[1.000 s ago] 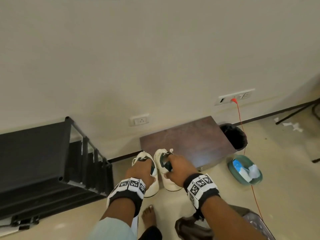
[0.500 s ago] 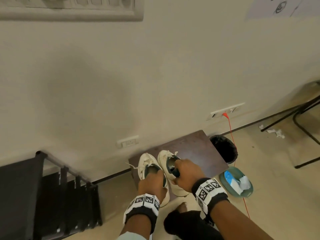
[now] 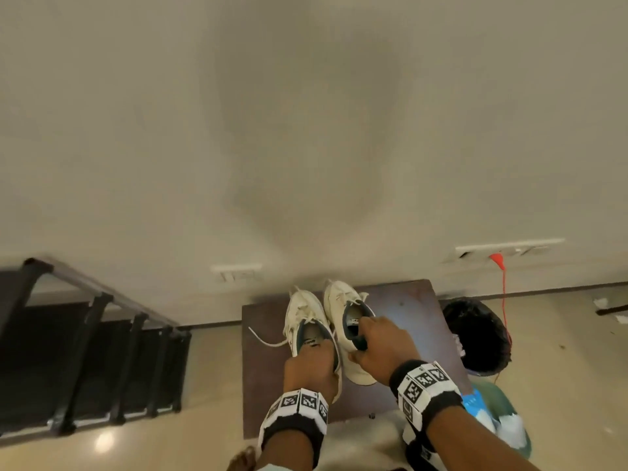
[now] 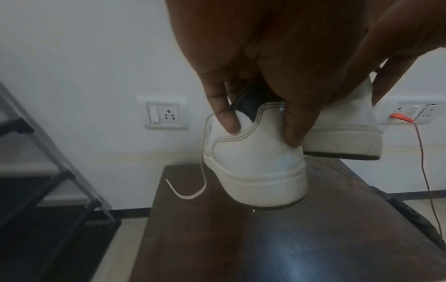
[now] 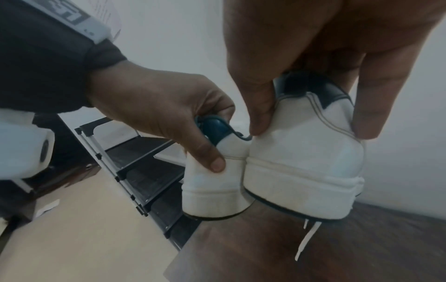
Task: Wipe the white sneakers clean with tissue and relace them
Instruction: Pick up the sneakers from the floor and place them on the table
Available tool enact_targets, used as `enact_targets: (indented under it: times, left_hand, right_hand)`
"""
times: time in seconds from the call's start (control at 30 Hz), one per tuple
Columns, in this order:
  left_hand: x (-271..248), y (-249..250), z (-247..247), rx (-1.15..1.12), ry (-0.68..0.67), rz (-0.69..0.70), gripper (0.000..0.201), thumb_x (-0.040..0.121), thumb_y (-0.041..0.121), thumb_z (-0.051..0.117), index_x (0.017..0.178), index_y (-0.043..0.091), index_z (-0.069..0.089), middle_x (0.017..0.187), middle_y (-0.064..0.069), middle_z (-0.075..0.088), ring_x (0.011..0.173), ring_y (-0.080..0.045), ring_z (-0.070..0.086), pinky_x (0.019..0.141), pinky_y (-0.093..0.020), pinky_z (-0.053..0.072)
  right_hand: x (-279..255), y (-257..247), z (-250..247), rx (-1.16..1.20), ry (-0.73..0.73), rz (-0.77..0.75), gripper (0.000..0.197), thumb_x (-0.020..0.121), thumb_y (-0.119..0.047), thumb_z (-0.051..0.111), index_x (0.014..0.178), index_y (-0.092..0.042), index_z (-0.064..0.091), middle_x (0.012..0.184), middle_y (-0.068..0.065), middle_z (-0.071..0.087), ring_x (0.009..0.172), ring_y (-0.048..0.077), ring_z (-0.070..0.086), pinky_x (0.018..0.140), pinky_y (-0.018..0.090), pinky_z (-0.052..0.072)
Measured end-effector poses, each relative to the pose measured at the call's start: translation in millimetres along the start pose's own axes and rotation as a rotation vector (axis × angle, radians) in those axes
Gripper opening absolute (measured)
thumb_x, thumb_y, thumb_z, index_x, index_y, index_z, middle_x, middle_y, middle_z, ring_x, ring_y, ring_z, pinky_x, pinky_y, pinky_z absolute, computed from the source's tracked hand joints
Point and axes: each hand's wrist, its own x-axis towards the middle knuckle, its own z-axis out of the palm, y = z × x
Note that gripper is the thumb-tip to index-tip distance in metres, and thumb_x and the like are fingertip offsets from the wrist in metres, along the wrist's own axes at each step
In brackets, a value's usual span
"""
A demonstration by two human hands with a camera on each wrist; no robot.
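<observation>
At the left of the head view stands a dark rack (image 3: 85, 362); right of it, at lower centre, a brown table (image 3: 407, 300) carries the action. The left hand (image 3: 311, 367) pinches the heel of the left sneaker (image 3: 302, 314), thumb outside and fingers hooked into the collar; the right hand (image 3: 382, 345) grips the right sneaker (image 3: 339, 300) the same way. Both shoes hang just above the table, side by side, toes toward the wall. To set them down well, I judge they should be lowered level, heels last, with the loose lace (image 3: 265, 339) kept from under a sole, and placed near the tissue. Farther right lie a black bin (image 3: 475, 334) and a green bowl (image 3: 509, 413) holding what look like tissues, seen only from the head. The left wrist view alone shows daylight under the soles; the right wrist view alone shows a second lace (image 5: 306, 240) dangling below the right sneaker.
</observation>
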Motion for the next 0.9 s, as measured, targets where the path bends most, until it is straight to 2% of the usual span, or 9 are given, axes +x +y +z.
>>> enact_targets:
  times: [0.13, 0.23, 0.33, 0.5, 0.57, 0.67, 0.73, 0.83, 0.9]
  left_hand:
    - [31.0, 43.5, 33.3, 0.007, 0.011, -0.139, 0.035, 0.093, 0.029, 0.048, 0.125, 0.017, 0.042, 0.121, -0.007, 0.058, 0.112, -0.027, 0.056, 0.084, -0.036, 0.048]
    - [48.9, 58.5, 64.9, 0.069, 0.029, -0.189, 0.026, 0.094, 0.029, 0.046, 0.117, 0.017, 0.045, 0.116, -0.004, 0.059, 0.110, -0.025, 0.055, 0.080, -0.037, 0.048]
    - [61.2, 54.5, 102.8, 0.120, 0.040, -0.213, 0.019, 0.095, 0.027, 0.044, 0.112, 0.018, 0.046, 0.114, -0.001, 0.060, 0.110, -0.022, 0.053, 0.076, -0.036, 0.047]
    - [77.5, 41.1, 159.2, 0.136, 0.073, -0.257, 0.013, 0.095, 0.025, 0.046, 0.107, 0.020, 0.048, 0.111, 0.002, 0.060, 0.108, -0.018, 0.052, 0.070, -0.032, 0.045]
    - [80.8, 38.0, 178.5, 0.145, 0.109, -0.259, 0.012, 0.093, 0.025, 0.052, 0.104, 0.020, 0.052, 0.106, 0.002, 0.062, 0.104, -0.019, 0.055, 0.066, -0.032, 0.045]
    - [79.8, 34.1, 201.9, 0.145, 0.139, -0.218, 0.029, 0.062, 0.021, 0.084, 0.076, 0.017, 0.058, 0.072, 0.000, 0.065, 0.070, -0.021, 0.062, 0.043, -0.028, 0.042]
    - [80.7, 28.9, 217.8, 0.175, 0.200, -0.203, 0.039, 0.046, 0.018, 0.090, 0.067, 0.018, 0.057, 0.060, 0.001, 0.061, 0.057, -0.020, 0.059, 0.036, -0.025, 0.040]
    - [80.7, 26.4, 232.1, 0.169, 0.238, -0.200, 0.035, 0.052, 0.019, 0.088, 0.072, 0.017, 0.060, 0.064, 0.001, 0.063, 0.062, -0.020, 0.061, 0.039, -0.025, 0.043]
    - [76.6, 29.4, 232.2, 0.163, 0.221, -0.226, 0.024, 0.073, 0.021, 0.077, 0.090, 0.018, 0.060, 0.084, 0.002, 0.067, 0.082, -0.019, 0.062, 0.051, -0.030, 0.049]
  right_hand:
    - [14.1, 62.2, 18.7, -0.016, -0.020, -0.077, 0.024, 0.086, -0.039, 0.058, 0.102, -0.020, 0.055, 0.108, -0.002, 0.060, 0.095, 0.017, 0.056, 0.078, 0.029, 0.048]
    - [20.7, 103.9, 39.1, -0.041, 0.000, -0.107, 0.026, 0.089, -0.039, 0.053, 0.107, -0.020, 0.055, 0.112, -0.002, 0.059, 0.103, 0.016, 0.054, 0.082, 0.031, 0.049]
    - [24.0, 133.1, 63.2, -0.040, 0.050, -0.098, 0.025, 0.091, -0.038, 0.053, 0.107, -0.018, 0.056, 0.111, -0.001, 0.058, 0.105, 0.017, 0.053, 0.079, 0.029, 0.046]
    - [29.4, 162.0, 114.2, -0.069, 0.107, -0.096, 0.022, 0.086, -0.033, 0.063, 0.099, -0.015, 0.061, 0.101, 0.002, 0.063, 0.096, 0.019, 0.057, 0.067, 0.030, 0.049]
    - [29.4, 166.9, 135.5, -0.092, 0.129, -0.097, 0.023, 0.075, -0.030, 0.076, 0.087, -0.014, 0.065, 0.087, 0.002, 0.066, 0.083, 0.018, 0.061, 0.055, 0.028, 0.051]
    - [25.9, 171.7, 163.6, -0.092, 0.178, -0.101, 0.029, 0.059, -0.027, 0.086, 0.073, -0.016, 0.064, 0.073, 0.000, 0.064, 0.070, 0.017, 0.061, 0.044, 0.026, 0.049]
    - [24.5, 173.7, 175.8, -0.073, 0.232, -0.122, 0.032, 0.056, -0.028, 0.088, 0.072, -0.016, 0.064, 0.072, 0.000, 0.064, 0.067, 0.017, 0.062, 0.044, 0.025, 0.050]
    - [20.5, 173.0, 188.9, -0.045, 0.250, -0.098, 0.033, 0.054, -0.029, 0.090, 0.072, -0.016, 0.065, 0.071, 0.000, 0.065, 0.065, 0.016, 0.063, 0.045, 0.024, 0.050]
    - [18.2, 173.0, 196.0, -0.029, 0.258, -0.081, 0.030, 0.060, -0.029, 0.087, 0.075, -0.015, 0.066, 0.075, 0.001, 0.066, 0.070, 0.018, 0.064, 0.049, 0.025, 0.051]
